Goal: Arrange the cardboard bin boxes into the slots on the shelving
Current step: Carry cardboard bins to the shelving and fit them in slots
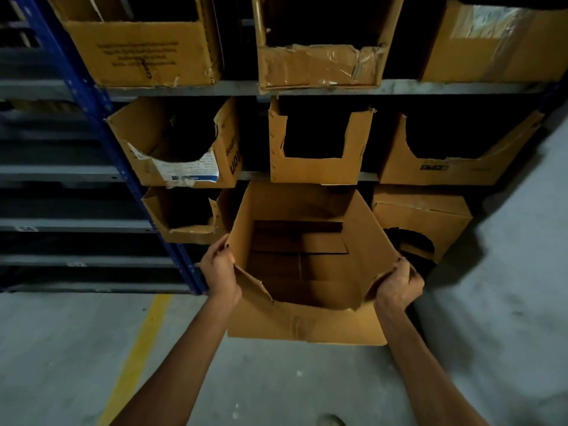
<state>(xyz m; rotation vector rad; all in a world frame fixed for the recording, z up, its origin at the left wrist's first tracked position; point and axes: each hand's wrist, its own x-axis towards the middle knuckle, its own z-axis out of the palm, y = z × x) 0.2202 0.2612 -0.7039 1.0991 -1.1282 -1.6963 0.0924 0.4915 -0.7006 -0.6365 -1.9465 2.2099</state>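
Observation:
I hold a brown cardboard bin box [304, 324] with a torn cut-out front, empty inside, in front of the lowest shelf row. My left hand [219, 269] grips its left wall and my right hand [399, 281] grips its right wall. The box's far end reaches into the middle gap between a bin on the lower left [181, 216] and a bin on the lower right [424, 222]. The shelving [307, 87] above carries two more rows of similar cut-front bins.
A blue upright post [101, 118] stands left of the bins, with grey shelf boards [61, 173] beyond it. A yellow line [138, 355] runs across the concrete floor. A grey wall [522, 241] closes the right side.

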